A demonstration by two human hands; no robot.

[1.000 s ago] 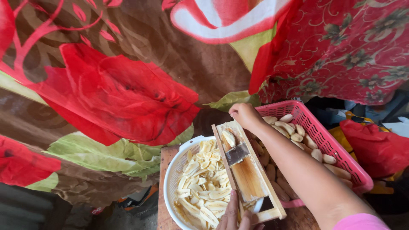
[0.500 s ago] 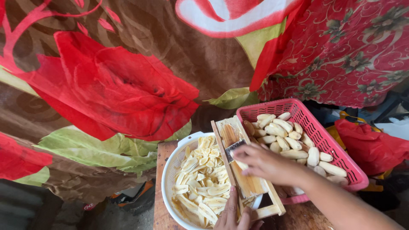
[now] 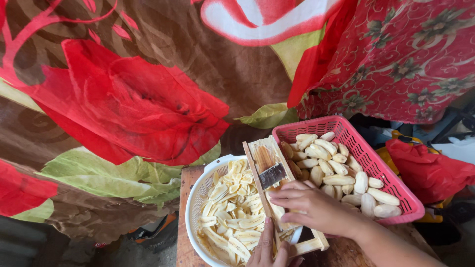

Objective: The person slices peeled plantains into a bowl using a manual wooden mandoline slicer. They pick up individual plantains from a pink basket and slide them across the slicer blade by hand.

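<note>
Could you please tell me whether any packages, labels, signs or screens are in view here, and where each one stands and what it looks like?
None: no package, label, sign or screen shows.
Nearest in kind, a red plastic bag lies crumpled at the right, beside the pink basket of peeled bananas.
The right hand presses on the wooden slicer over the white bowl; the left hand steadies its near end.

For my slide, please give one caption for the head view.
Right hand presses a peeled banana on a wooden slicer over a white colander of slices.
</note>
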